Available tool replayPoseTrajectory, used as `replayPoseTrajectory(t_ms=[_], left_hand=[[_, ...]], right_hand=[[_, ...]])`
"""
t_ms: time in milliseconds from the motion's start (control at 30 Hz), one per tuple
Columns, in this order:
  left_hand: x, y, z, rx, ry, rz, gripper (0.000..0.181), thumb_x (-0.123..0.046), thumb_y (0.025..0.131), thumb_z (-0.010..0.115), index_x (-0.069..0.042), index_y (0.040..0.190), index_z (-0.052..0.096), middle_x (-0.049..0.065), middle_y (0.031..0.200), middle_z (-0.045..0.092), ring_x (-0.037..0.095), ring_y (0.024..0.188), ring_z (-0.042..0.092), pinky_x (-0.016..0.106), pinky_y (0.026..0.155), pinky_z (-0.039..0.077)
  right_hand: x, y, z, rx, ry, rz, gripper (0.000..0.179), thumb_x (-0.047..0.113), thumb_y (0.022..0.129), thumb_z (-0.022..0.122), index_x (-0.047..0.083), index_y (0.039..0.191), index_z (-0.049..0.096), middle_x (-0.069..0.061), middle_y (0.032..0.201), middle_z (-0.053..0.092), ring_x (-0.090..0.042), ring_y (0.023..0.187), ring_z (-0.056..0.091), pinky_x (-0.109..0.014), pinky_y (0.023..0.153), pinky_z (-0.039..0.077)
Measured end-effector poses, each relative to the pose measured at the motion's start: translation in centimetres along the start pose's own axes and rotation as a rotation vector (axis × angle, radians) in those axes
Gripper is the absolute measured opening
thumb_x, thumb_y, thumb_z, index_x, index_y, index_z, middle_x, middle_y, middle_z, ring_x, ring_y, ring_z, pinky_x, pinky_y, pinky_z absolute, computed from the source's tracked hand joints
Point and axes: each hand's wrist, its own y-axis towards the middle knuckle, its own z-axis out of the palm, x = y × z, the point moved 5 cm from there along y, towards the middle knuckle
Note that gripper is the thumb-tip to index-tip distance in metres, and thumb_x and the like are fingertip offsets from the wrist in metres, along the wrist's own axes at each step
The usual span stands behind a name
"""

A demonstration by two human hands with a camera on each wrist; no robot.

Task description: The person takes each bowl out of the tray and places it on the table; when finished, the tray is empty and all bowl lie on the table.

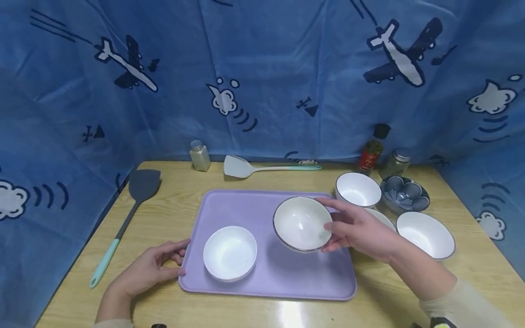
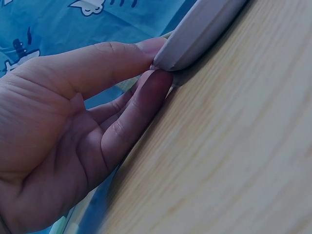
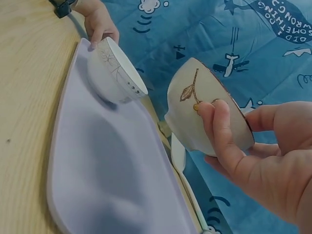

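My right hand (image 1: 361,230) grips a cream bowl with a thin brown rim (image 1: 301,223) by its right side, thumb at the rim. The bowl hangs above the right half of the lilac tray (image 1: 262,287), its opening tilted toward the head camera. A brown leaf drawing shows on the bowl's outside (image 3: 195,97) in the right wrist view. A white bowl (image 1: 230,253) stands upright on the tray's left half. My left hand (image 1: 145,269) holds the tray's left edge with thumb and fingers; the left wrist view shows the fingertips (image 2: 155,85) against the tray rim (image 2: 195,36).
Right of the tray stand several bowls, among them a white bowl (image 1: 358,189), a dark patterned bowl (image 1: 404,196) and another white bowl (image 1: 426,234). Behind are a sauce bottle (image 1: 371,152), a lidded jar (image 1: 395,163), a shaker (image 1: 200,157) and a pale spatula (image 1: 242,167). A dark turner (image 1: 135,205) lies left.
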Motion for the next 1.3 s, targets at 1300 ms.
replayPoseTrajectory(t_ms=[1300], left_hand=[[0.0,0.0,0.1,-0.039,0.045,-0.005,0.072,-0.026,0.085,0.08,-0.007,0.147,0.049,0.011,0.122,0.062,0.01,0.102,0.062,0.013,0.092,0.044]], right_hand=[[-7.1,-11.9,-6.1,0.045,-0.219,0.2,0.065,0.017,0.104,0.051,0.026,0.16,0.019,-0.032,0.158,0.013,-0.036,0.095,0.069,-0.035,0.083,0.058]])
